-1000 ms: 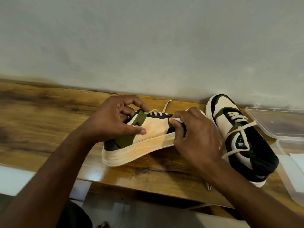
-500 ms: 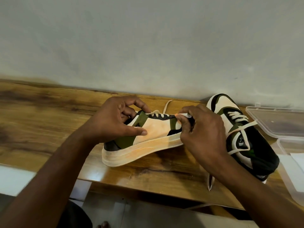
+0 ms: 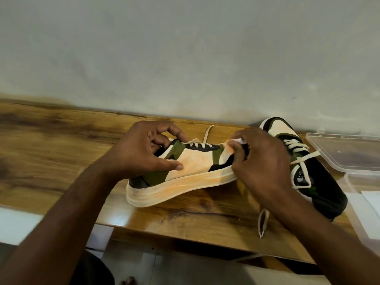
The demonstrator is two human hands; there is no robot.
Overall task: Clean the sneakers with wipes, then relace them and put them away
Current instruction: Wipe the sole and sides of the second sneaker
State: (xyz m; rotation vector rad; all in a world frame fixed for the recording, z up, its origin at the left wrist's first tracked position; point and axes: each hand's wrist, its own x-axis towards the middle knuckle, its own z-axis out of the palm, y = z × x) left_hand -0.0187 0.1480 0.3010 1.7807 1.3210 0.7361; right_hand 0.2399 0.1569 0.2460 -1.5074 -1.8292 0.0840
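A cream, green and black sneaker (image 3: 191,167) stands on its sole on the wooden table (image 3: 61,153), its toe pointing right. My left hand (image 3: 144,151) grips it at the heel collar, thumb pressed on the side panel. My right hand (image 3: 261,161) covers the toe end and pinches a white wipe (image 3: 239,140) against the upper. A lace end (image 3: 208,131) sticks up behind the shoe. The second sneaker (image 3: 304,161) lies to the right, toe toward the wall, partly laced, with one lace (image 3: 263,221) hanging over the table's front edge.
A clear plastic box (image 3: 362,194) with white wipes stands at the far right, its open lid (image 3: 345,153) lying behind it. A pale wall runs close behind the table. The table's front edge is near my forearms, with floor below.
My right hand has slid with the wipe from the shoe's side panel up and right to the toe end. The left hand and the sneaker have kept their place.
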